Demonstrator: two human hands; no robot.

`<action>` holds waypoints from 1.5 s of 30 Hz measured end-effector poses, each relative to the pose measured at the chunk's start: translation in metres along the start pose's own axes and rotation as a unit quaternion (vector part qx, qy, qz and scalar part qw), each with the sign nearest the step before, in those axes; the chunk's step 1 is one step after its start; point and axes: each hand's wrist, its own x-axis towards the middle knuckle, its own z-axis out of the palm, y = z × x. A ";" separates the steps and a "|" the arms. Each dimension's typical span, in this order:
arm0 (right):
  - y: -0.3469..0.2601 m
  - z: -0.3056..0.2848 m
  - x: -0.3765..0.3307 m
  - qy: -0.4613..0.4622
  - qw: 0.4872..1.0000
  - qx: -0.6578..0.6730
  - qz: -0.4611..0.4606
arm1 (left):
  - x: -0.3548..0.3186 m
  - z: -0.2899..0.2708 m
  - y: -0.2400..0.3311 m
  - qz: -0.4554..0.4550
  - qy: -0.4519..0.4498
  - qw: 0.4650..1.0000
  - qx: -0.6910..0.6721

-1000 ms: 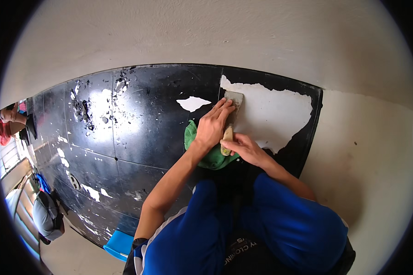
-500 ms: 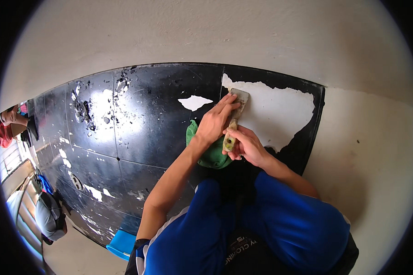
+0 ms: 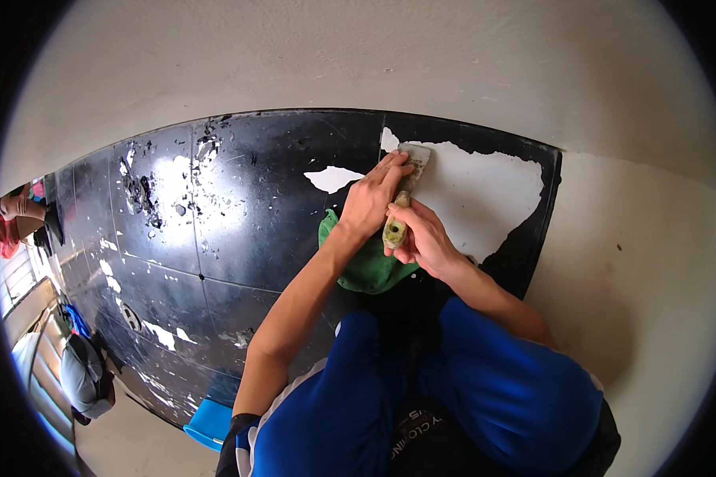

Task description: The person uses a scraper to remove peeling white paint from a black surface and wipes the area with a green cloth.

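The scraper (image 3: 411, 184) sits a bit higher than before. Right hand (image 3: 429, 241) is wrapped round its handle (image 3: 395, 230), left hand (image 3: 367, 203) flattish on the blade (image 3: 421, 158).

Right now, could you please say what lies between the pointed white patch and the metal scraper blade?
The head view shows fingers of the left hand and black panel.

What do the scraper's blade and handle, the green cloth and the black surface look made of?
Blade: probably steel; thin, flat, dull grey, smeared.
Handle: wood or plastic, can't tell; yellowish, stained, hole near the end.
Green cloth: woven or knit fabric, unclear which; matte, softly folded.
Black surface: likely a thin coating or film; glossy glare, ragged edges around white patches.
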 end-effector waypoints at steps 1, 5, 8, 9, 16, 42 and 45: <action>0.001 0.000 -0.001 -0.001 1.000 0.000 -0.001 | -0.001 0.001 0.000 0.000 0.001 1.000 0.001; 0.000 0.002 0.000 -0.006 1.000 0.015 0.000 | -0.003 0.003 -0.004 0.014 0.013 0.999 0.027; 0.000 0.003 0.001 0.001 1.000 0.016 -0.006 | 0.001 0.000 -0.003 0.009 0.008 1.000 0.026; 0.001 0.002 0.001 0.007 1.000 0.022 -0.011 | 0.002 -0.001 -0.001 0.013 0.006 1.000 0.026; 0.001 0.004 0.001 0.004 1.000 0.017 -0.010 | 0.000 0.002 -0.003 -0.005 0.008 1.000 0.027; 0.000 0.014 -0.002 0.058 0.997 0.049 -0.024 | 0.003 0.002 -0.005 0.023 0.017 0.999 0.041; 0.001 0.009 -0.005 0.043 0.998 0.045 -0.010 | -0.001 0.005 -0.005 0.039 0.027 0.998 0.050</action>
